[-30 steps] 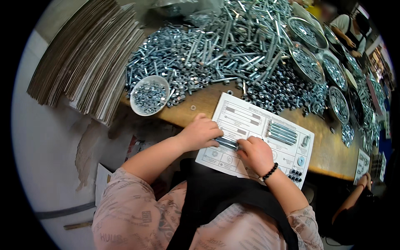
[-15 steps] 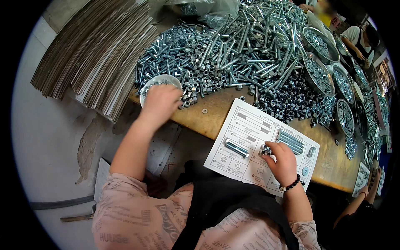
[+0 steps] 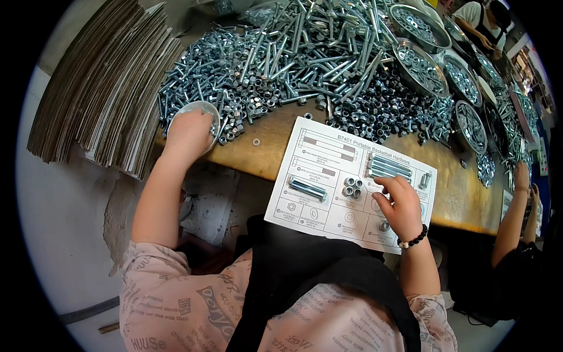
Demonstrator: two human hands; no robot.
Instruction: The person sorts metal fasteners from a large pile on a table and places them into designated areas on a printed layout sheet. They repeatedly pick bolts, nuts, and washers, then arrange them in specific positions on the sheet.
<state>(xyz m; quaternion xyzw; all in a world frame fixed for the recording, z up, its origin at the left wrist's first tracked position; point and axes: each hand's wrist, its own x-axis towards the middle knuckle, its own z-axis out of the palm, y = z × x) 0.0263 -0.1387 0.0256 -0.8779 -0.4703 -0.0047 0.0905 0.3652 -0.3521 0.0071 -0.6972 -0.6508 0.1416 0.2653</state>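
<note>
My left hand [image 3: 190, 130] reaches down into a small white bowl [image 3: 197, 105] at the table's front left; its fingertips are hidden, and so are most of the bowl's contents. Over the printed sheet [image 3: 281, 223] hovers my right hand [image 3: 403, 203], thumb and fingers apart, nothing visible between them. Just left of its fingertips stands a small cluster of hex nuts [image 3: 353, 188]. Short bolts [image 3: 308, 188] lie side by side on the sheet's left part. Several longer bolts [image 3: 389, 166] rest near its far edge, and small bolts [image 3: 425, 180] sit at its right.
Behind the sheet rises a heap of bolts [image 3: 328, 53], with loose nuts [image 3: 375, 105] along its front. Metal bowls of washers [image 3: 419, 67] stand at the right. Stacked cardboard [image 3: 94, 88] is at the left. A lone washer [image 3: 256, 142] lies near the table edge. Another person's arm [image 3: 511, 211] reaches in at right.
My right hand has let go of the nuts and drawn slightly right of them. My left hand stays at the white bowl, which now looks tilted. The whole view has shifted.
</note>
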